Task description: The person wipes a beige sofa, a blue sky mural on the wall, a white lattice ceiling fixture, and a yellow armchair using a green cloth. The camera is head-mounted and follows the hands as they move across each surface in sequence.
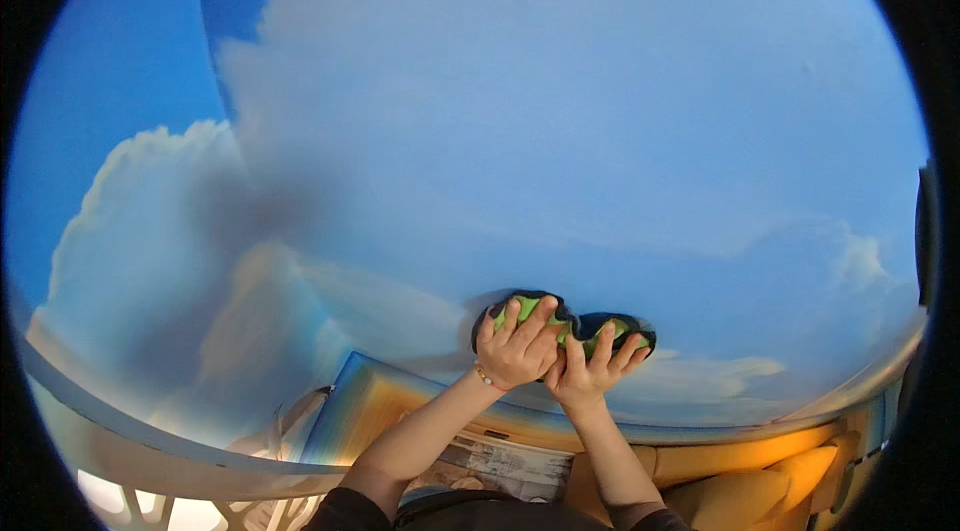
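Note:
A crumpled cloth (pixel 537 300), dark and bright green, lies bunched up against a sky-blue surface painted with clouds (pixel 600 156). My left hand (pixel 517 347), wearing a thin beaded bracelet, presses into the left part of the cloth with fingers spread and bent. Beside it, my right hand (pixel 596 370) has its fingers curled over the right part of the same cloth. The two hands nearly touch at the thumbs. Between and beyond the fingers, folds of green and dark fabric show.
Yellow-orange cushioned seating (pixel 750 486) is at the lower right. A blue-and-orange panel (pixel 367 411) stands at the lower left of the arms, near a curved grey rim (pixel 172 460). Below that rim is a pale lattice with rounded openings (pixel 199 514).

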Action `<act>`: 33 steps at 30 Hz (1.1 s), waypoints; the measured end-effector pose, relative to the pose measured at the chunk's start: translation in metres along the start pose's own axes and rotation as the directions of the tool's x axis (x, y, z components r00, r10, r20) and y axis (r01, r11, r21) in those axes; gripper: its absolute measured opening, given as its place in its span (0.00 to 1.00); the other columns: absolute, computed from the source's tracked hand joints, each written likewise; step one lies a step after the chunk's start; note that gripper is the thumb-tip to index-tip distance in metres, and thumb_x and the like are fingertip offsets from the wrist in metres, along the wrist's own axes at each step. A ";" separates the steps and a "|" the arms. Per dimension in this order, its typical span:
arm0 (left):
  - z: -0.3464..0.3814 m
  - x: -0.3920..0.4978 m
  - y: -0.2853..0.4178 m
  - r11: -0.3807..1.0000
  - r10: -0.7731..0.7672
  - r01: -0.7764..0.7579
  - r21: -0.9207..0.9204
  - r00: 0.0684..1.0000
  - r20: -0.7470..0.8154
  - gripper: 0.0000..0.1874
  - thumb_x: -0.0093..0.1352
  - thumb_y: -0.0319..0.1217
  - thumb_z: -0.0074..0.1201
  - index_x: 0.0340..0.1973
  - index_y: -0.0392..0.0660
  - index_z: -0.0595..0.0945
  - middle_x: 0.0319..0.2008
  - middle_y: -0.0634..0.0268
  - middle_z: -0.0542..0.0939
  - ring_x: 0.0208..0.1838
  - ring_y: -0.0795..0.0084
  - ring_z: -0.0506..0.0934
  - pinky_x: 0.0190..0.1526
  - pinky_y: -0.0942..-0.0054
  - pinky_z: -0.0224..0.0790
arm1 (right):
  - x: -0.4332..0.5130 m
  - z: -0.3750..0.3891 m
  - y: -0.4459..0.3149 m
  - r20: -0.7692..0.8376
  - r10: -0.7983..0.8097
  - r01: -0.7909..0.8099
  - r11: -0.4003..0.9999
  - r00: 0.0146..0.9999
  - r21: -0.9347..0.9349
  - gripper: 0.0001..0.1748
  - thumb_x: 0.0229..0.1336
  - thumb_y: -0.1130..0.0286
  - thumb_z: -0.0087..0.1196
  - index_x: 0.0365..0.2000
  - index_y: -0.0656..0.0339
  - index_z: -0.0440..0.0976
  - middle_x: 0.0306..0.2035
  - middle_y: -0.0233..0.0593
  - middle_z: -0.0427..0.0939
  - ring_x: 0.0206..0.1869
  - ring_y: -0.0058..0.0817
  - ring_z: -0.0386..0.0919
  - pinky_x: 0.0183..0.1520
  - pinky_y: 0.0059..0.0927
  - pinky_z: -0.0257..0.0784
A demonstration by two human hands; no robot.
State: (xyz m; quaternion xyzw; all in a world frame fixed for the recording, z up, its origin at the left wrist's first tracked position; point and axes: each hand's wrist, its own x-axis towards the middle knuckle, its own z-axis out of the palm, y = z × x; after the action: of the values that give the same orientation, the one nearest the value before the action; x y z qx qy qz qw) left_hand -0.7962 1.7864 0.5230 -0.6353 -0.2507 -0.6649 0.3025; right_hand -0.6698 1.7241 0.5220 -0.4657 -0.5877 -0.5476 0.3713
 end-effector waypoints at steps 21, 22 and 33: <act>0.017 -0.104 0.008 0.980 0.199 -0.197 -0.029 0.963 0.181 0.17 0.74 0.45 0.44 0.41 0.57 0.88 0.76 0.71 0.63 0.83 0.54 0.44 0.73 0.47 0.46 | -0.136 0.020 0.001 0.133 0.012 -0.008 0.999 0.991 -0.031 0.24 0.73 0.47 0.37 0.45 0.51 0.77 0.74 0.43 0.59 0.78 0.54 0.46 0.77 0.64 0.34; 0.017 -0.098 0.009 0.985 0.170 -0.168 -0.026 0.968 0.186 0.18 0.75 0.45 0.43 0.43 0.57 0.88 0.76 0.71 0.64 0.83 0.54 0.44 0.73 0.47 0.45 | -0.119 0.021 0.002 0.107 0.014 -0.010 0.999 0.994 -0.037 0.22 0.72 0.48 0.38 0.41 0.51 0.77 0.73 0.43 0.60 0.78 0.53 0.47 0.77 0.64 0.35; 0.012 -0.151 0.015 0.981 0.178 -0.190 0.039 0.961 0.211 0.21 0.76 0.49 0.40 0.56 0.65 0.84 0.77 0.79 0.60 0.83 0.59 0.43 0.75 0.44 0.42 | -0.159 0.019 -0.004 0.144 -0.017 0.022 0.999 0.989 -0.034 0.21 0.71 0.53 0.42 0.50 0.52 0.79 0.72 0.42 0.62 0.78 0.52 0.46 0.77 0.66 0.31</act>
State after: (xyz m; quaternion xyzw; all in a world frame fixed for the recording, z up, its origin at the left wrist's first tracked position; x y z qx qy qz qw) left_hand -0.7751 1.7972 0.3724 -0.7122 -0.2402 -0.5566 0.3539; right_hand -0.6263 1.7203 0.3684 -0.5050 -0.6076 -0.5264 0.3142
